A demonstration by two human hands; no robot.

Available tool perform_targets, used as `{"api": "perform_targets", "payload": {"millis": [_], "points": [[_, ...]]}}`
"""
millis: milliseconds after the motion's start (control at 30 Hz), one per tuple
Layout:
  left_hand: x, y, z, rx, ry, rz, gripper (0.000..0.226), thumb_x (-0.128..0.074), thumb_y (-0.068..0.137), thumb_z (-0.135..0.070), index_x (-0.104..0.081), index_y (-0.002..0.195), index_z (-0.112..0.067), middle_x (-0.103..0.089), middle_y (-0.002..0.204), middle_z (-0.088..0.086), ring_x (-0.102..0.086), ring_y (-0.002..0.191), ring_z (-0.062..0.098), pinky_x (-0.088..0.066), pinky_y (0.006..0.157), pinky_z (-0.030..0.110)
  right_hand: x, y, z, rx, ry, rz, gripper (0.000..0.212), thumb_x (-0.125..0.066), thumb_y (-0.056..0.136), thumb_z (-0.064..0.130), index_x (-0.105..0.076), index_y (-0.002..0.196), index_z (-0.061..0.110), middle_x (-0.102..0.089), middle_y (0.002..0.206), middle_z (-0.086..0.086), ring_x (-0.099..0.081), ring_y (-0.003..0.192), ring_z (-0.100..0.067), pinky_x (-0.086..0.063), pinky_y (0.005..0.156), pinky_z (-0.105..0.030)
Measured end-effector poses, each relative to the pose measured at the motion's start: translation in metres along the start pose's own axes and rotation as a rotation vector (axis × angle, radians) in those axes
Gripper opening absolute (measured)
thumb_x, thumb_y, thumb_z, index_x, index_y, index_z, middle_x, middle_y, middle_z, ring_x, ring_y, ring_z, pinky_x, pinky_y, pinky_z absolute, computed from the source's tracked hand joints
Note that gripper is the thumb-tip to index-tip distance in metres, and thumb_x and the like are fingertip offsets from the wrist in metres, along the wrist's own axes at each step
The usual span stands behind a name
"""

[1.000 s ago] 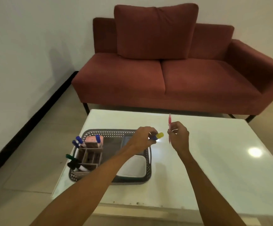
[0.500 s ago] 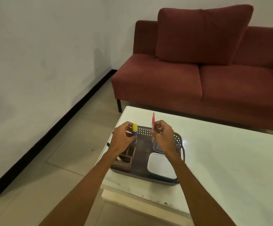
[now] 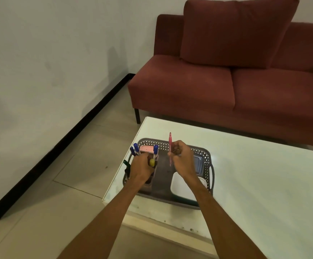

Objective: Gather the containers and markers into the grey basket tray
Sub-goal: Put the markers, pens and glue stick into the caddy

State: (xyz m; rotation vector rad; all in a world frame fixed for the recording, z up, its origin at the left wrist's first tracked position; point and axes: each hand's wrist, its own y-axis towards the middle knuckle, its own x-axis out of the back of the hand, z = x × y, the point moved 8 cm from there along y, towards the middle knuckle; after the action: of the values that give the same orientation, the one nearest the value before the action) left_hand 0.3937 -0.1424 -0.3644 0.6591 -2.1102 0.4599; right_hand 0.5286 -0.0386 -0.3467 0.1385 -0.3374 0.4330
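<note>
Last markers going into the grey basket tray (image 3: 206, 156)

Left hand (image 3: 141, 168) grips a yellow-capped marker (image 3: 152, 162) at the organiser inside; right hand (image 3: 182, 159) pinches a pink pen (image 3: 170, 144) above it. Containers sit inside.

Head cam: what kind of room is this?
Probably a home living room: a dark red sofa with a loose back cushion, a low white coffee table before it, and a tiled floor.
</note>
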Motion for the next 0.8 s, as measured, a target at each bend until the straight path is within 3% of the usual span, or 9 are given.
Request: {"api": "perform_targets", "payload": {"millis": [100,200,267,500,633,700,800], "points": [[-0.001,-0.002,-0.001,0.016,-0.009,-0.012,0.011,-0.065,0.091,-0.007,-0.066,0.102,-0.008,-0.071,0.098,0.011,-0.069,0.090,0.024,-0.058,0.092,0.040,-0.008,-0.002,-0.004,-0.019,0.003,0.035,0.021,-0.067,0.086,-0.002,-0.063,0.103,0.010,-0.069,0.093,-0.004,-0.068,0.086,-0.023,-0.060,0.073,-0.037],[0.003,-0.002,-0.002,0.032,-0.080,-0.034,0.020,-0.069,0.090,-0.010,-0.065,0.109,-0.008,-0.072,0.103,0.010,-0.070,0.095,0.024,-0.058,0.094,0.037,-0.014,-0.004,-0.003,-0.005,-0.015,0.043,0.022,-0.068,0.085,-0.002,-0.063,0.100,0.013,-0.069,0.090,0.000,-0.067,0.085,-0.016,-0.058,0.072,-0.025],[0.010,-0.003,-0.004,0.037,-0.132,-0.043,0.026,-0.074,0.086,-0.011,-0.065,0.111,-0.007,-0.073,0.104,0.010,-0.070,0.096,0.023,-0.058,0.094,0.036,-0.018,-0.005,-0.001,0.005,-0.015,0.045,0.022,-0.069,0.084,-0.003,-0.063,0.097,0.014,-0.068,0.085,0.004,-0.066,0.077,-0.009,-0.055,0.061,-0.015],[0.067,-0.002,-0.002,0.069,-0.352,-0.164,0.041,-0.083,0.077,-0.008,-0.066,0.115,-0.007,-0.075,0.108,0.012,-0.074,0.095,0.026,-0.062,0.086,0.037,-0.049,-0.004,0.018,0.045,0.025,0.100,0.024,-0.073,0.082,0.000,-0.066,0.100,0.015,-0.072,0.091,0.004,-0.071,0.081,-0.006,-0.058,0.069,-0.018],[0.089,-0.001,0.009,0.087,-0.391,-0.224,0.037,-0.080,0.078,-0.001,-0.068,0.113,-0.005,-0.075,0.104,0.011,-0.073,0.091,0.023,-0.062,0.085,0.038,-0.071,-0.007,0.025,0.101,-0.072,0.129,0.030,-0.078,0.077,0.004,-0.064,0.089,0.027,-0.065,0.081,0.019,-0.065,0.077,0.003,-0.050,0.064,-0.007],[0.092,0.000,0.014,0.095,-0.395,-0.238,0.036,-0.079,0.079,-0.001,-0.069,0.113,-0.004,-0.075,0.104,0.011,-0.073,0.090,0.022,-0.062,0.086,0.037,-0.083,-0.010,0.024,0.145,-0.156,0.153,0.024,-0.077,0.079,0.005,-0.066,0.091,0.022,-0.065,0.081,0.017,-0.064,0.073,0.000,-0.052,0.064,-0.010],[0.088,-0.001,0.021,0.105,-0.393,-0.233,0.034,-0.079,0.080,-0.004,-0.068,0.112,-0.004,-0.075,0.104,0.011,-0.073,0.090,0.023,-0.062,0.085,0.035,-0.098,-0.016,0.020,0.234,-0.295,0.189,0.021,-0.069,0.081,-0.003,-0.067,0.097,0.010,-0.069,0.086,-0.001,-0.064,0.075,-0.017,-0.058,0.069,-0.031]]}}
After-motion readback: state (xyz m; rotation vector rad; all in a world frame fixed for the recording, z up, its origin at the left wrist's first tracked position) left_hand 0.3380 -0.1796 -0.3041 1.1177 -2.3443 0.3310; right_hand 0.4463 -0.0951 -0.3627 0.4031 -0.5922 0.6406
